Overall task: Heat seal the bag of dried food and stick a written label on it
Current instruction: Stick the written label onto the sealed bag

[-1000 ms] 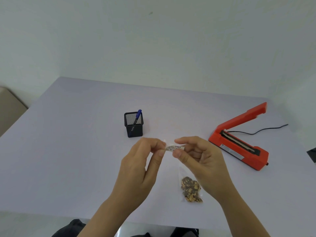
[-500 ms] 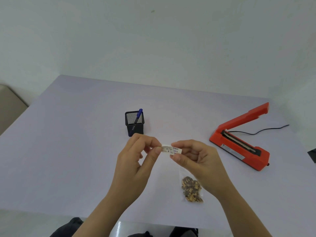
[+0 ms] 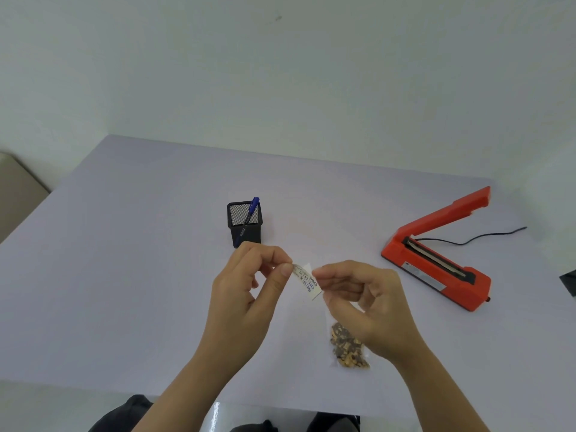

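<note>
Two hands meet above the middle of the table (image 3: 124, 275), both on a small white label (image 3: 307, 280). The left hand (image 3: 246, 294) pinches the label's left end between thumb and forefinger, its other fingers curled toward the palm. The right hand (image 3: 364, 304) pinches the right end the same way, and its fingertips cover that end, so I cannot tell whether they hold the label itself or a backing strip. Blue handwriting runs across the label, tilted and too small to read. The bag of dried food (image 3: 347, 346) lies flat on the table beneath the right hand, near the front edge. Only its lower part, with brown and yellow pieces, shows. The upper part is hidden behind the hand, and the clear plastic is hard to pick out against the pale surface, so its mouth and any seal cannot be made out. Well to the right sits the red heat sealer (image 3: 436, 269) with its arm raised; its black cord (image 3: 486, 236) trails toward the table's right edge, where the end is lost. Behind the hands a black mesh pen holder (image 3: 254, 236) holds one blue pen (image 3: 252, 210), its lower part seen only dimly through the mesh. Dark clothing (image 3: 131, 413) is cut off at the bottom edge, and a dark object (image 3: 568, 280) at the right edge is too cropped to identify.
</note>
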Motion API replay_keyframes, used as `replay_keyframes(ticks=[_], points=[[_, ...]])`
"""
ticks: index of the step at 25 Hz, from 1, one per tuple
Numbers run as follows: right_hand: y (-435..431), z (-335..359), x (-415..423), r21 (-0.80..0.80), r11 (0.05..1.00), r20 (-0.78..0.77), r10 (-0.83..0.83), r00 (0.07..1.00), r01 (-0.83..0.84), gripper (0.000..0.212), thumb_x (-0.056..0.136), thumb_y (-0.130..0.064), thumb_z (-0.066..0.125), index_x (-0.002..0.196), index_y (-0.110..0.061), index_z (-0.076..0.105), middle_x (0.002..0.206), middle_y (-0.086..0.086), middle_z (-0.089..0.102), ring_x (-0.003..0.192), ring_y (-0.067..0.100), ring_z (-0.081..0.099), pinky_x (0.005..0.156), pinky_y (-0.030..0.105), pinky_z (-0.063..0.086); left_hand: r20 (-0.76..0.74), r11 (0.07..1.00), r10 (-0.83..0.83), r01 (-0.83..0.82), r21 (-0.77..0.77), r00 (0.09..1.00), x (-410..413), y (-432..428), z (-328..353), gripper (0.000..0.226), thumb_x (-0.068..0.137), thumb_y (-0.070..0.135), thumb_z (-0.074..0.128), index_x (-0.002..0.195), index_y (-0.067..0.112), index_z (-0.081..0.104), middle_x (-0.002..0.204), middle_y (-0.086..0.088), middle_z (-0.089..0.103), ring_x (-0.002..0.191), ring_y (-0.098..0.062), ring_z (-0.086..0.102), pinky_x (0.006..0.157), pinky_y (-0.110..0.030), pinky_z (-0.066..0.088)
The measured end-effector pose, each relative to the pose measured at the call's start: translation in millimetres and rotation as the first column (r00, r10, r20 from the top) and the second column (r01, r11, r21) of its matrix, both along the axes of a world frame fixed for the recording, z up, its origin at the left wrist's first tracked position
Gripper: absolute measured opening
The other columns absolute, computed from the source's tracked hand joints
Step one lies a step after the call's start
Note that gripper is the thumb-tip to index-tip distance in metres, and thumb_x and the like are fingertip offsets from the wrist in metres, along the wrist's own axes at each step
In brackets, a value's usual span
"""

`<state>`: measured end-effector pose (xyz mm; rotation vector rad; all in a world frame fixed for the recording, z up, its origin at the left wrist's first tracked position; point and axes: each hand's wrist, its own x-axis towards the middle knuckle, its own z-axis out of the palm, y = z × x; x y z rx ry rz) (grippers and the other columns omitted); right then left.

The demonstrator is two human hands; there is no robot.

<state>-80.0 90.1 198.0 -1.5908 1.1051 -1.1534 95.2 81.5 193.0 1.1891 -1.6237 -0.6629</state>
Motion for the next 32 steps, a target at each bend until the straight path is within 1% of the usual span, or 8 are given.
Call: replay_keyframes(ticks=[7,11,17,19,21,24,28,32], points=[[-3.7,-9.3,3.7,-0.18,0.983,-0.103,-0.049,0.993,0.03,0.014,0.076,-0.021,0.07,0.09,-0.024,0.071,0.089,-0.016,0.072,0.076,0.006,0.071,0.069,0.018,0.056,-0.03,1.0,0.01,-0.01,-0.005,1.0,0.2,-0.1,-1.7,0.008,0.085,0.036,0.048,0.081,0.036,0.055,0.087,0.011,0.059,0.078,-0.008,0.055,0.062,-0.015,0.04],[-9.1,-15.7,4.7,-0.206,0.971,-0.07,-0.137,0.988,0.12,0.011,0.076,-0.023,0.067,0.087,-0.025,0.07,0.084,-0.017,0.071,0.073,0.007,0.069,0.067,0.016,0.054,-0.09,0.997,0.067,-0.07,-0.024,0.994,3.0,1.1,-1.9,0.008,0.086,0.033,0.049,0.08,0.034,0.055,0.083,0.015,0.057,0.074,-0.006,0.052,0.063,-0.014,0.04],[-24.2,-27.5,8.5,0.132,0.988,0.22,-0.11,0.969,0.082,0.013,0.073,-0.031,0.062,0.073,-0.024,0.074,0.074,-0.009,0.072,0.073,0.006,0.065,0.066,0.017,0.051,-0.383,0.955,0.241,-0.149,0.255,0.892,20.8,-1.5,-24.3,0.008,0.086,0.03,0.058,0.081,0.035,0.061,0.077,0.013,0.06,0.071,-0.008,0.053,0.065,-0.016,0.045],[-38.9,-46.7,15.8,0.273,0.96,0.229,-0.132,0.965,0.066,0.005,0.074,-0.018,0.072,0.071,-0.021,0.073,0.069,-0.006,0.07,0.069,0.006,0.064,0.066,0.018,0.05,-0.397,0.916,0.321,-0.176,0.36,0.86,28.5,-4.8,-40.4,0.012,0.091,0.023,0.059,0.082,0.03,0.062,0.074,0.013,0.06,0.07,-0.009,0.051,0.062,-0.013,0.044],[-58.5,-76.7,27.4,0.392,0.917,0.114,-0.123,0.986,0.069,0.012,0.076,-0.009,0.074,0.076,-0.021,0.071,0.068,-0.006,0.07,0.066,0.005,0.064,0.067,0.021,0.049,-0.363,0.866,0.388,-0.201,0.459,0.847,36.6,-8.2,-59.9,0.012,0.092,0.017,0.055,0.084,0.023,0.062,0.073,0.011,0.06,0.07,-0.009,0.05,0.058,-0.009,0.043],[-89.7,-129.5,45.1,0.478,0.875,-0.147,-0.011,0.989,0.081,0.015,0.079,-0.019,0.072,0.092,-0.024,0.065,0.076,-0.005,0.072,0.07,0.007,0.066,0.07,0.022,0.051,-0.273,0.771,0.466,-0.234,0.592,0.842,47.8,-12.1,-90.4,0.011,0.093,0.017,0.054,0.086,0.02,0.062,0.083,0.002,0.063,0.075,-0.013,0.053,0.054,-0.007,0.044],[-133.0,-185.7,75.7,0.404,0.914,-0.429,0.145,0.892,0.046,0.007,0.081,-0.015,0.067,0.088,-0.017,0.07,0.08,-0.003,0.067,0.069,0.005,0.061,0.066,0.013,0.047,-0.186,0.657,0.561,-0.297,0.693,0.807,66.2,-14.5,-118.0,0.009,0.093,0.018,0.054,0.088,0.019,0.062,0.09,-0.002,0.064,0.078,-0.012,0.056,0.052,-0.005,0.043],[-163.3,-210.3,96.8,0.347,0.936,-0.574,0.254,0.778,-0.049,0.013,0.081,-0.011,0.063,0.091,-0.013,0.071,0.089,0.004,0.071,0.075,0.012,0.06,0.075,0.026,0.052,-0.137,0.617,0.603,-0.35,0.705,0.786,79.7,-10.1,-129.8,0.008,0.092,0.018,0.054,0.089,0.018,0.062,0.089,-0.002,0.064,0.078,-0.013,0.056,0.053,-0.004,0.043]])
